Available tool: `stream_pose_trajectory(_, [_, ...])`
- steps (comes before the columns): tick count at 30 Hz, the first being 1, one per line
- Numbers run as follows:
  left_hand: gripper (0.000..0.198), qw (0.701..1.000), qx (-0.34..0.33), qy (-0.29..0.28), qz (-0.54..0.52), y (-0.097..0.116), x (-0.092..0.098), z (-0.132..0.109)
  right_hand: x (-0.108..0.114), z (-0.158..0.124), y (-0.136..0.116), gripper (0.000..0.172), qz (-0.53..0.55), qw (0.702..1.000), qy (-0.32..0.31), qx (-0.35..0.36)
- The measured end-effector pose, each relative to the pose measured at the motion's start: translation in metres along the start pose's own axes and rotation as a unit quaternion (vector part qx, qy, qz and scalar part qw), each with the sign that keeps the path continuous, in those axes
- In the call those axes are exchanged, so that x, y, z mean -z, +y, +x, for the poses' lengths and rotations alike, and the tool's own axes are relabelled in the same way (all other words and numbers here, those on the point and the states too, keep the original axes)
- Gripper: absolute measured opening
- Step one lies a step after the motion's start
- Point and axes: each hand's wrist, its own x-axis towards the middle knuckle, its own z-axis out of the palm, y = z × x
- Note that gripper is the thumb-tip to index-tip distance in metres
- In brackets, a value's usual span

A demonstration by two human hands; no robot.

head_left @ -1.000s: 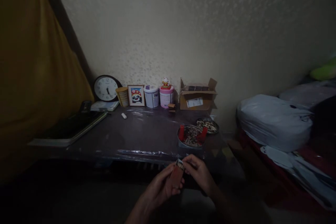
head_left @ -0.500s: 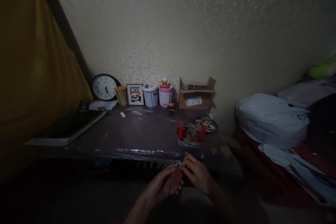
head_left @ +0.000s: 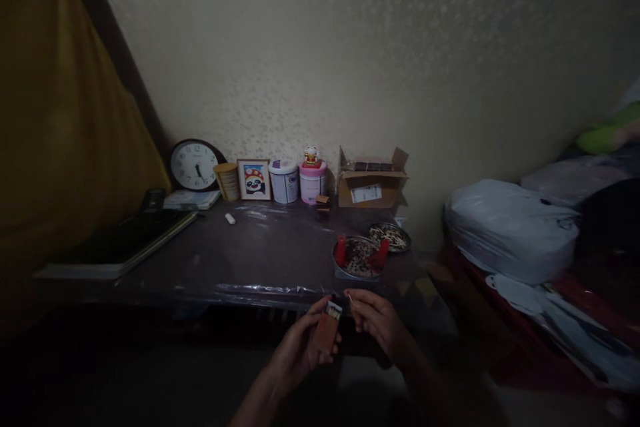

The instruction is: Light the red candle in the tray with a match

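Head view: left hand (head_left: 300, 345) fingers clasp matchbox (head_left: 327, 328); right hand (head_left: 376, 320) pinches match (head_left: 350, 296).

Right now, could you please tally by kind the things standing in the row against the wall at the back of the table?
Clock: 1
Canisters (yellow, white, pink): 3
Framed panda picture: 1
Cat figurine: 1
Cardboard box: 1
Total: 7

This is a dim room in a home: a low table (head_left: 260, 260) against the wall holds a clock (head_left: 193, 165), a framed picture (head_left: 254, 179), tins and a cardboard box (head_left: 371, 181), with bedding (head_left: 510, 227) right of it.
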Motion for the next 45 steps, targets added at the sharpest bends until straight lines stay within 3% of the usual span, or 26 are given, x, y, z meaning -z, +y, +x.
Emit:
stream_pose_trajectory(4, [0.058,1.0,-0.007,-0.008,-0.017,0.0,0.001,-0.001,-0.007,-0.003,-0.007,0.031,0.084,0.996,0.014,-0.036])
stream_pose_trajectory(12, [0.056,0.999,-0.018,0.021,-0.016,0.004,-0.001,0.001,-0.01,-0.005,-0.006,0.027,0.108,0.994,0.008,-0.033])
stream_pose_trajectory(20, [0.049,0.997,-0.047,0.041,-0.044,0.003,-0.001,0.001,-0.011,-0.002,0.003,0.031,-0.015,1.0,-0.006,0.022])
stream_pose_trajectory(24, [0.044,0.993,-0.061,0.093,-0.04,0.005,-0.004,0.0,-0.008,0.0,0.009,0.03,-0.105,0.991,-0.002,0.078])
stream_pose_trajectory(29, [0.036,0.987,-0.101,0.128,0.005,0.004,-0.007,0.001,-0.009,-0.001,0.009,0.016,-0.242,0.947,0.02,0.211])
stream_pose_trajectory(32, [0.035,0.981,-0.13,0.138,0.043,0.001,-0.006,0.002,-0.011,-0.004,0.007,0.015,-0.317,0.914,0.02,0.254])
stream_pose_trajectory(41, [0.034,0.962,-0.141,0.137,0.191,-0.004,-0.003,0.007,-0.017,-0.009,0.011,0.024,-0.451,0.846,-0.011,0.282])
stream_pose_trajectory(45, [0.026,0.959,-0.126,0.148,0.208,-0.009,-0.001,0.014,-0.02,-0.012,0.007,0.026,-0.474,0.834,-0.035,0.28])
